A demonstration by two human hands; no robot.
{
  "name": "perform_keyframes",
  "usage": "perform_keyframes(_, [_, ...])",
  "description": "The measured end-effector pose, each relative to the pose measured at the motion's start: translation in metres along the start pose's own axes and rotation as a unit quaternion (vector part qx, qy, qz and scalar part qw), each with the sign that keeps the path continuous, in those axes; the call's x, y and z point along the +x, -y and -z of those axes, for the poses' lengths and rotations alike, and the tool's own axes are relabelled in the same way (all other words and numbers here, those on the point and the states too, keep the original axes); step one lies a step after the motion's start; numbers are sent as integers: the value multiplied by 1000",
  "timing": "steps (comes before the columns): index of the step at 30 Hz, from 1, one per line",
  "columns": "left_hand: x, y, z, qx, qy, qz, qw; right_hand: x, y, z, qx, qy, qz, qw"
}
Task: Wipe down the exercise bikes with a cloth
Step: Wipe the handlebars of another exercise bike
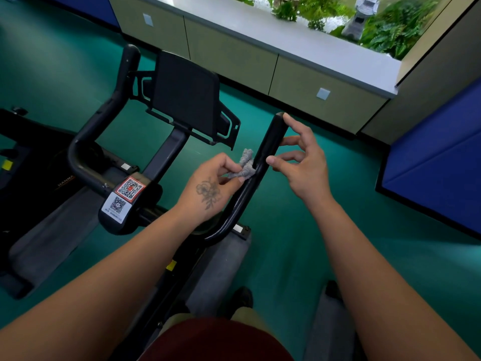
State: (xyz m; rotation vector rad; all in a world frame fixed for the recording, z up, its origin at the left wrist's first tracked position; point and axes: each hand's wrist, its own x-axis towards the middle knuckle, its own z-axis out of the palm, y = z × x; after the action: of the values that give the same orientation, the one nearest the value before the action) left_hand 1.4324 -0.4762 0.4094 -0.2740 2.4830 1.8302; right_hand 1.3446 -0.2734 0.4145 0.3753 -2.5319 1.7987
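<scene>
A black exercise bike [135, 194] stands in front of me, with a dark console screen [186, 96] and two curved handlebars. My left hand [208, 188] pinches a small grey cloth [246, 165] against the inner side of the right handlebar [263, 157]. My right hand [302, 162] hovers beside that bar with relaxed fingers; its index fingertip touches the bar's top end and it holds nothing. The left handlebar [104, 118] is untouched.
QR-code stickers [125, 196] sit on the bike's stem. A grey mat [52, 230] lies under the bike on green floor. A second machine [15, 152] stands at the left. Beige cabinets [286, 74] run below a window; a blue padded panel [440, 162] stands right.
</scene>
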Motion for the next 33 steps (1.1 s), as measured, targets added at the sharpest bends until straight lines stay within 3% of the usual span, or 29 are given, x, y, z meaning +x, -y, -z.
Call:
perform_keyframes(17, [18,-46,-22,36,-103,-109,988,2,-5,6,29,30,20,999])
perform_keyframes(21, [17,-58,-8,-22,-111,-137,984,8,0,19,8,14,71,997])
perform_keyframes(30, [17,-97,14,-212,-34,-162,963,21,35,32,129,51,25,990])
perform_keyframes(33, [19,-97,12,-220,-34,-143,964,19,37,34,134,30,13,990])
